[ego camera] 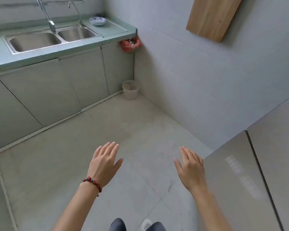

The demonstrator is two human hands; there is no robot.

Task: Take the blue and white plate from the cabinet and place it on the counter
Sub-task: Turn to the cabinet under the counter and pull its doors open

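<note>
The fingers of the left hand [105,162] are stretched out flat and lightly spread, palm down, closing on nothing and touching nothing. A red bead bracelet [93,182] circles the left wrist. The fingers of the right hand [190,165] are likewise extended and loosely parted, empty, with the thumb held apart from the palm. Both hands hover side by side over the bare tiled floor [123,130], well apart from every kitchen fitting. To the right of the right hand stands a grey appliance [257,164], just beside the forearm but not touched. Farther off, the lower cabinet doors [57,84] beneath the counter [113,30] appear shut. A blue and white dish [98,21] rests on the far end of the counter, to the right of the double sink [45,38] and near the wall corner. Judging from this arrangement, the plate seems already set down on the counter, so that the task looks complete or nearly so, with no carrying left to do.
</note>
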